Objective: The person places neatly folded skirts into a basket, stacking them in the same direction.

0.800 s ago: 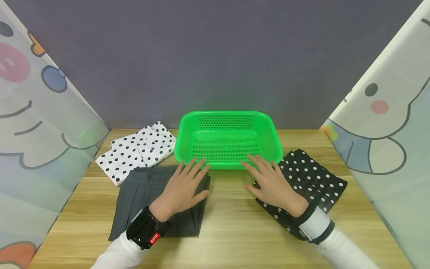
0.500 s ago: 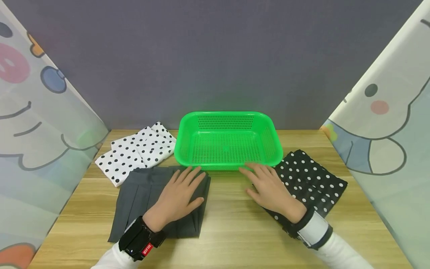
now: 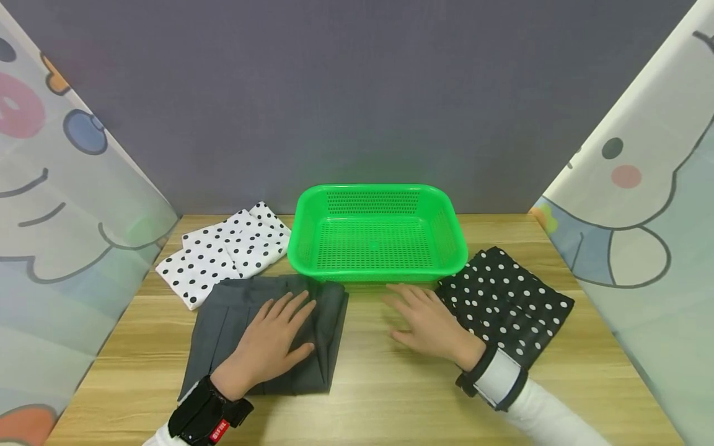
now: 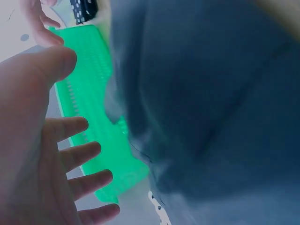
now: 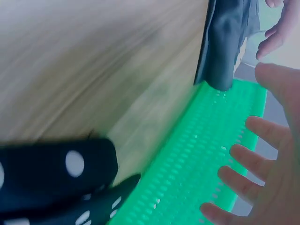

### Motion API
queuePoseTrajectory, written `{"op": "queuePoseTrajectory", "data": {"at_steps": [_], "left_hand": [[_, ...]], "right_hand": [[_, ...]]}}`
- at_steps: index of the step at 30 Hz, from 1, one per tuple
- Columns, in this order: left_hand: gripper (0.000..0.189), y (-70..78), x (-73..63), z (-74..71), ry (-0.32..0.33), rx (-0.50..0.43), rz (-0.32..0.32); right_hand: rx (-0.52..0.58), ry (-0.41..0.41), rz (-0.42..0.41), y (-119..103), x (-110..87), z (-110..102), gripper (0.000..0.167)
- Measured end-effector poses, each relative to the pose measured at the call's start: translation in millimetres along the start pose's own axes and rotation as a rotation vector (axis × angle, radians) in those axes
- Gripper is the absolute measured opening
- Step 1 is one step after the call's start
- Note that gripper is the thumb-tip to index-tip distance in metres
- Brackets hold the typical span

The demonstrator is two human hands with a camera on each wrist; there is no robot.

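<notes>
Handling appears wholly outstanding: the left hand (image 3: 264, 345), fingers spread, over the dark-grey cloth (image 3: 223, 319) and the right hand (image 3: 428, 323), fingers parted, near the black polka-dot cloth (image 3: 509, 300) hold nothing, and these and the white polka-dot cloth (image 3: 230, 251) lie outside the green basket (image 3: 377, 275).

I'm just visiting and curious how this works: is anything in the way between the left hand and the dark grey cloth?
Nothing visible is. The left hand is above the dark grey cloth, and the left wrist view shows a gap between them with no object in it; the green basket shows only beyond.
</notes>
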State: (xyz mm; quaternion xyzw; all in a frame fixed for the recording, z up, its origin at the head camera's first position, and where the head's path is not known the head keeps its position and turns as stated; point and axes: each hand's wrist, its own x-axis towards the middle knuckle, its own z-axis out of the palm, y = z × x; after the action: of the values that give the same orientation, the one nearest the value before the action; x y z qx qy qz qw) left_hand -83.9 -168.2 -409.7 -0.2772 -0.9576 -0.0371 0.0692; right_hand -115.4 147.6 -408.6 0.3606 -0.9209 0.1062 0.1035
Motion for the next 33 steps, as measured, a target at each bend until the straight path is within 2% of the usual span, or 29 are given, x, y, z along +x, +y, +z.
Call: {"op": "queuePoseTrajectory", "data": {"at_steps": [5,12,16,20,24,29,33], "left_hand": [[0.076,-9.0,-10.5,1.7,0.008,0.014,-0.024],[0.076,-21.0,-24.7,3.4,-0.036,0.016,-0.094],[0.076,-27.0,-33.5,2.9,-0.035,0.006,-0.122],[0.076,-35.0,-44.3,3.0,-0.017,0.024,-0.149],[0.076,-44.0,-56.3,4.2,0.003,0.047,-0.182],[0.073,-53.9,-69.2,5.7,0.083,0.052,-0.179],[0.069,-60.5,-79.3,5.7,0.135,0.055,-0.176]], "right_hand": [[0.021,-0.039,-0.029,-6,5.1,10,0.066],[0.065,-0.105,-0.042,-17,15.1,16,0.067],[0.081,-0.132,-0.068,-25,20.5,20,0.066],[0.112,-0.149,-0.098,-34,26.7,23,0.065],[0.089,-0.190,-0.129,-44,32.4,27,0.063],[0.031,-0.232,-0.179,-58,38.0,31,0.062],[0.016,-0.231,-0.228,-69,44.1,34,0.061]]}}
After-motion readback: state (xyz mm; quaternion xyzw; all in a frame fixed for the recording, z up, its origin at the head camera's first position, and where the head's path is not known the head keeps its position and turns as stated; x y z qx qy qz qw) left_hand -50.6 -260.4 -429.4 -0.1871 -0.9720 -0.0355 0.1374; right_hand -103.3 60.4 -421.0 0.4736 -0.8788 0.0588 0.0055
